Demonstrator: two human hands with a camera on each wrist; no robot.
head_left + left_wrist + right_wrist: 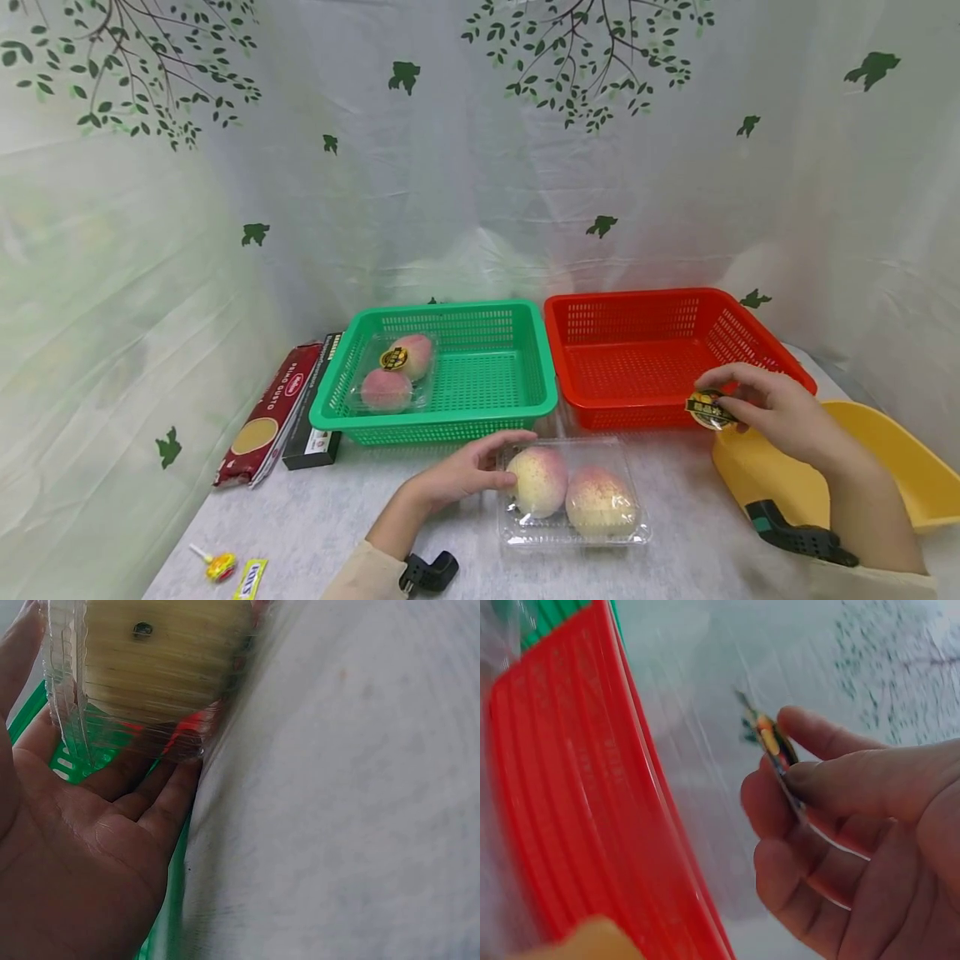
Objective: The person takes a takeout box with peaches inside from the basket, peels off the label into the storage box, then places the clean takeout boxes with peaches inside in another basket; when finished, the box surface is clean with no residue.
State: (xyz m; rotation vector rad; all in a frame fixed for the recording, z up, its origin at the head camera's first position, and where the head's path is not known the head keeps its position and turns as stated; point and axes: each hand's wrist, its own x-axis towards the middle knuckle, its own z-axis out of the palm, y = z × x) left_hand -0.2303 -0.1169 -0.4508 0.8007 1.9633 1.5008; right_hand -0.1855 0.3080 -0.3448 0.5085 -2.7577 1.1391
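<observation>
A clear plastic clamshell box [555,533] with two peaches, one peach [538,482] on the left and one peach [602,502] on the right, lies on the table in the head view. My left hand [468,471] grips its left end, thumb on the near side and fingers at the far corner. Between thumb and fingertips, my right hand [776,412] pinches a round black-and-gold sticker [707,408] above the yellow basin [768,475]. In the right wrist view the sticker [769,739] appears nearly edge-on.
Behind the box stand a green basket [480,404], holding another packed box of peaches [390,375], and a red basket [622,358]. At left lie a dark red packet [270,417] and a black box [315,433]. A lollipop [220,567] and a yellow wrapped sweet [251,579] lie nearer.
</observation>
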